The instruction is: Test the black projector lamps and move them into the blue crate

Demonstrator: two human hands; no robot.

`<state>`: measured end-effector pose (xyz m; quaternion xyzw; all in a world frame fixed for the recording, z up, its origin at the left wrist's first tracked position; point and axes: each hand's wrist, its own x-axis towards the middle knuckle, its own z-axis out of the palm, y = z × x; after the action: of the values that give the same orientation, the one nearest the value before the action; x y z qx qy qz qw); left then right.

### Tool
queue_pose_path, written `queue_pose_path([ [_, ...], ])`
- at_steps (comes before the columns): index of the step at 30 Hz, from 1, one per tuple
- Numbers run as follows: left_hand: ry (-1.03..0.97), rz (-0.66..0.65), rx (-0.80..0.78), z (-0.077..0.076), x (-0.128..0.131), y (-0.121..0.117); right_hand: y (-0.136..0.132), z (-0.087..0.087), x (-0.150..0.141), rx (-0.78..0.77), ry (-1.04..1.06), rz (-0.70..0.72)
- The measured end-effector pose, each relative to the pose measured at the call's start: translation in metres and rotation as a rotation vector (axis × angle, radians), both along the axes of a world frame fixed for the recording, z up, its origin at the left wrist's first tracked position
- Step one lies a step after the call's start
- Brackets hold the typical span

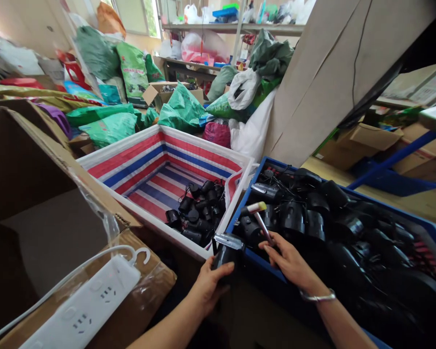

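A blue crate (245, 196) full of black plastic parts (292, 218) stands at right, and a box lined with striped tarpaulin (131, 165) stands to its left, with more black parts (199, 213) inside. A white power strip (83, 300) lies near left on cardboard. The left hand (209, 291) is closed around one black part (223, 257), which has a metal clip (228, 241) on top. The right hand (288, 259) is grasping a small mallet (261, 223) above the crate, its pale head pointing far.
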<state>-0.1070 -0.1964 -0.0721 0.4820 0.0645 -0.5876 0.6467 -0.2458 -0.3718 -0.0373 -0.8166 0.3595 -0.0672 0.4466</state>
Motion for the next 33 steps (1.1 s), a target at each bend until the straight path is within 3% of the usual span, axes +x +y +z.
queue_pose_path([
  [3,-0.023,0.024,0.019,-0.012,-0.001,-0.019,0.005,0.020,-0.021,-0.013,0.002,-0.069],
  [6,-0.064,0.045,0.047,-0.022,-0.003,-0.030,0.013,0.027,-0.031,-0.188,0.026,-0.072],
  [10,-0.142,0.075,0.067,-0.029,-0.006,-0.032,0.023,0.021,-0.028,-0.380,-0.040,-0.013],
  [15,-0.187,0.120,0.059,-0.029,-0.012,-0.029,0.025,0.004,-0.020,-0.379,0.092,0.131],
  [17,-0.198,0.133,0.043,-0.028,-0.014,-0.029,0.021,0.007,-0.018,-0.381,0.147,0.164],
  [21,-0.212,0.152,0.031,-0.028,-0.016,-0.028,0.012,0.041,-0.012,-0.460,0.011,0.136],
  [23,-0.218,0.152,0.043,-0.028,-0.016,-0.028,0.012,0.059,-0.009,-0.589,-0.138,0.013],
  [25,-0.227,0.150,0.060,-0.029,-0.016,-0.028,0.013,0.066,-0.008,-0.775,-0.260,-0.166],
  [27,-0.230,0.147,0.070,-0.030,-0.016,-0.029,0.014,0.058,-0.009,-0.825,-0.266,-0.145],
  [30,-0.211,0.145,0.066,-0.031,-0.017,-0.029,0.008,0.033,-0.011,-0.597,-0.030,0.118],
  [33,-0.187,0.153,0.066,-0.030,-0.017,-0.029,-0.004,0.021,-0.014,-0.525,0.108,0.035],
])
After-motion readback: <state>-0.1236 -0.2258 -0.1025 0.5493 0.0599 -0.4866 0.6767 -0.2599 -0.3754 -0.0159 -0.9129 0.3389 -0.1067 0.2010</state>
